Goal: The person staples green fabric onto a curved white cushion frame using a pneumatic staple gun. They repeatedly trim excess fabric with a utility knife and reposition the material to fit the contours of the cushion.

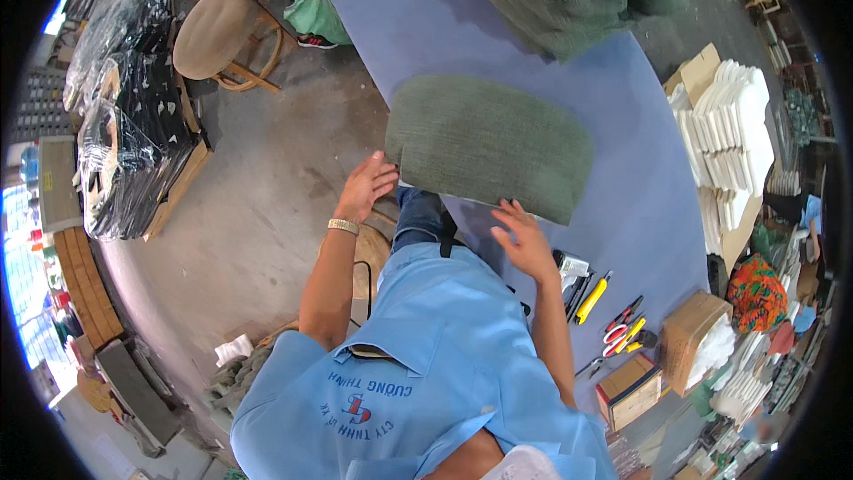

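A fabric-faced panel (489, 147), dark green with a fine crinkled grain, lies flat on the smooth blue-grey worktable (649, 204); its outline is broad and four-sided, with a bowed far edge, and its left end projects past the table's edge. The left hand (363, 187) is at the panel's near left corner, fingers together and slightly bent; whether it grips cannot be told. The right hand (526, 244) is loosely spread and unclenched, fingertips at the near edge. Beyond the panel is a heap of folded green cloth (551, 0) of similar texture. To the right stand layered white pads (733, 124), soft-edged and stacked. Nearer lie a slim yellow-handled tool (593, 300) and red-handled scissors (615, 334), beside an open cardboard box (689, 338) containing fluffy white material (713, 354).
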{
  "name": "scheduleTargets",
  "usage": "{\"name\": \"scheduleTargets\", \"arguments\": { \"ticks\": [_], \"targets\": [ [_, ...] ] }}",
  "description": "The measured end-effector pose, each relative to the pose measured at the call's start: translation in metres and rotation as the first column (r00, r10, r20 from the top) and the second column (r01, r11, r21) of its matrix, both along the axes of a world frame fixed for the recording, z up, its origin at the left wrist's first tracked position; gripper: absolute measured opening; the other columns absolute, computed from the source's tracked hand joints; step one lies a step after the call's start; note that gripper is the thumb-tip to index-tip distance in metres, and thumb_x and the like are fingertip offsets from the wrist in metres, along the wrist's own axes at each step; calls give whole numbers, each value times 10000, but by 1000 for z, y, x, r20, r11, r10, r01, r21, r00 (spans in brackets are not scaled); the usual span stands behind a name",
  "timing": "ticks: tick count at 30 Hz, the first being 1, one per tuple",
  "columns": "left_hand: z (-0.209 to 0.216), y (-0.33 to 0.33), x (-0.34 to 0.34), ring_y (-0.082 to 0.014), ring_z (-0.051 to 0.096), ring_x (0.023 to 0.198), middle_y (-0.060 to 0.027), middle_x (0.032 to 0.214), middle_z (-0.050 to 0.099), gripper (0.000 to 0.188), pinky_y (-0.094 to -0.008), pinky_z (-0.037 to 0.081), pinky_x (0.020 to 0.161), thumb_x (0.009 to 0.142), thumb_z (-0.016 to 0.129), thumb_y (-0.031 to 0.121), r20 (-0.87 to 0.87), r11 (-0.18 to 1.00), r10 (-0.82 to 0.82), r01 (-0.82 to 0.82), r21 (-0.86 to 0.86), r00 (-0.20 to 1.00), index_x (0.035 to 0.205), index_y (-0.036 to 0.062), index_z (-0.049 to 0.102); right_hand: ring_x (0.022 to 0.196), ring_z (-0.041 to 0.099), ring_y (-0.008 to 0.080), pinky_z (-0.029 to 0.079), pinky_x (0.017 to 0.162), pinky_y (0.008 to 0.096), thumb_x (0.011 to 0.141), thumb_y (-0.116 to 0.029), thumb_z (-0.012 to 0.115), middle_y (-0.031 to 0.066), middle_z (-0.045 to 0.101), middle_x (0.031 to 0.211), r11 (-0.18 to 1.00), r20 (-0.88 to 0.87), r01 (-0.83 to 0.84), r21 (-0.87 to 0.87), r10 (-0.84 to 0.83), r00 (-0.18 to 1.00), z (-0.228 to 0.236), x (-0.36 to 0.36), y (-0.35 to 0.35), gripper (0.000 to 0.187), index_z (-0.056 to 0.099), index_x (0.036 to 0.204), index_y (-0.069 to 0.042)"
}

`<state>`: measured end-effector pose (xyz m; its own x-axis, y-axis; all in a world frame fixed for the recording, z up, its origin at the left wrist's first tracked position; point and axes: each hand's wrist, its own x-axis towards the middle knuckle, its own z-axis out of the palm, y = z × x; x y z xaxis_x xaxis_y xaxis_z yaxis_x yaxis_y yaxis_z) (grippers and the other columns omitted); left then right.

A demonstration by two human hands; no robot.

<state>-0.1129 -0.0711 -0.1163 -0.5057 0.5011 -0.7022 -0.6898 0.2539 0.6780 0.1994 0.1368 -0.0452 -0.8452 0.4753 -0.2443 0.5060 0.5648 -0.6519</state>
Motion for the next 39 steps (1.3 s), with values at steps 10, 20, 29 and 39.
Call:
{"name": "scheduleTargets", "arguments": {
  "ticks": [10,20,29,39],
  "targets": [
    [-12,86,-38,-288,662,1151,-174,1271,701,687,-419,499,1006,1019,590,581,-596,928,-234,-5,-372,768,1330,-30,630,1043,679,173,535,927,324,1072,-281,616,99,729,1207,526,-184,739,-421,-848,498,-26,89,81,392,654,1359,-17],
    [-10,138,-49,-484,430,1427,-350,1523,462,685,-533,371,1172,1039,567,492,-882,892,-447,-3,-452,150,1509,0,490,1517,370,396,316,1229,496,1071,-409,542,217,369,1656,521,-669,811,268,-505,546,110,-27,207,592,501,1522,-28],
    [-12,219,-67,-388,409,1489,-173,1557,524,635,-572,292,1215,1080,421,533,-654,647,-704,130,-751,-278,1521,88,524,1534,351,363,191,1234,648,1066,-398,482,158,378,1666,631,-187,561,536,-559,808,-62,-60,97,562,464,1587,-187],
    [28,260,23,-308,274,1578,-159,1664,382,726,-574,166,1269,1068,398,544,-604,540,-640,282,-793,-474,1580,30,415,1570,291,328,103,1262,619,1061,-435,423,113,334,1700,662,-112,581,473,-609,785,-68,-63,97,586,438,1608,-225]
  ]
}}
